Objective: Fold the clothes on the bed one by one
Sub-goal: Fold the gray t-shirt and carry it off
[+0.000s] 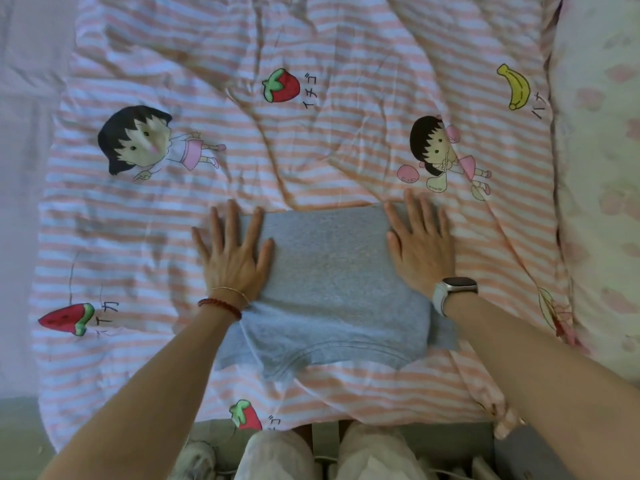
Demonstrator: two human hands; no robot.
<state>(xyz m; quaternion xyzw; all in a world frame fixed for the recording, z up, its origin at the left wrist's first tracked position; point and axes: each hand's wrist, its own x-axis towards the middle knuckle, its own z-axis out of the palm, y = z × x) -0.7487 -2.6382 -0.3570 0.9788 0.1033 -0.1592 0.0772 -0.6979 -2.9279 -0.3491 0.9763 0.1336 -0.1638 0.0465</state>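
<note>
A folded grey shirt (329, 282) lies on the bed's near middle. The left hand (235, 258) presses its 9 o'clock edge, fingers straight and spread; the right hand (420, 245) presses its 3 o'clock edge the same way, a watch (457, 287) on that wrist. Beneath is a pink-striped duvet (311, 150) printed with cartoon girls and fruit. A floral pillow (602, 202) lies at 3 o'clock.

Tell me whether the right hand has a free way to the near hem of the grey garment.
Probably yes. The right hand lies flat on the right edge of the grey garment, and the near hem sits uncovered on the striped quilt. Only the left hand is nearby, resting on the opposite side.
</note>
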